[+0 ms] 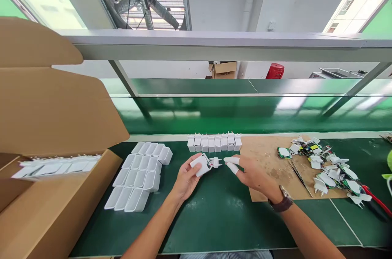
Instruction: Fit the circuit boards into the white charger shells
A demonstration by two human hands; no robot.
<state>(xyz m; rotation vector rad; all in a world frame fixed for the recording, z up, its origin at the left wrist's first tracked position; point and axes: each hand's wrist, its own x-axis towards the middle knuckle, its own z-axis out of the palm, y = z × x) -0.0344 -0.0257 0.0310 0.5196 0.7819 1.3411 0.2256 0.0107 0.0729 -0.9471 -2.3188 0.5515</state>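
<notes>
My left hand (189, 175) is closed around a white plastic charger housing (200, 164). From its right end a white plug piece (215, 162) with pins sticks out, and thin wires show between the two. My right hand (249, 170), with white covers on two fingertips and a watch at the wrist, is just right of the pins. Its fingers are stretched out and apart, with nothing between them. Behind the hands stands a row of white chargers (211, 143), pins up. To the left lie rows of white housings (137, 175).
An open cardboard box (92, 193) with white parts inside takes up the left side. On the right, a brown board (266, 177) bears tweezers (300, 178) and a heap of circuit boards with white plug pieces (333, 169). Red-handled pliers (376, 201) lie beyond. A metal rail (214, 43) crosses above the bench.
</notes>
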